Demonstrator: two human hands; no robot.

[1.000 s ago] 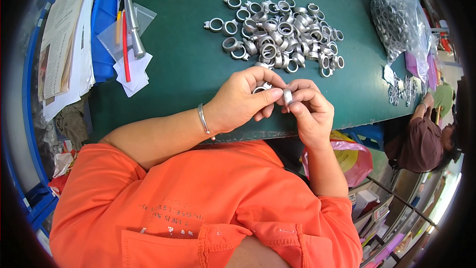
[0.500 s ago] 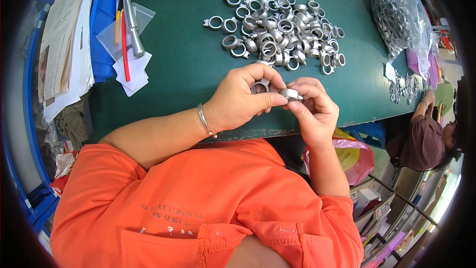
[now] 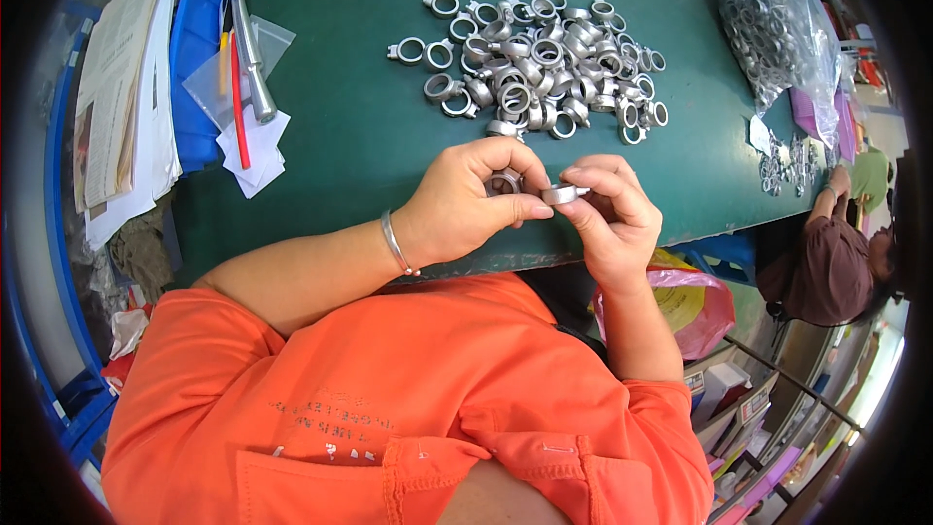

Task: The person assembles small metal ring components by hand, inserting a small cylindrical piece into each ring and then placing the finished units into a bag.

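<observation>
Silver ring (image 3: 560, 195): pinched, right grip (image 3: 622, 233) | second ring (image 3: 502, 175): held, left grip (image 3: 452, 199) | ring pile (image 3: 530, 70): desk (image 3: 355, 78), beyond grips

Rings (image 3: 531, 70) on table (image 3: 340, 68), papers (image 3: 121, 87) left, bag (image 3: 773, 34) right

Head-worn fisheye (wide) — facing down, near hands (image 3: 449, 198).
</observation>
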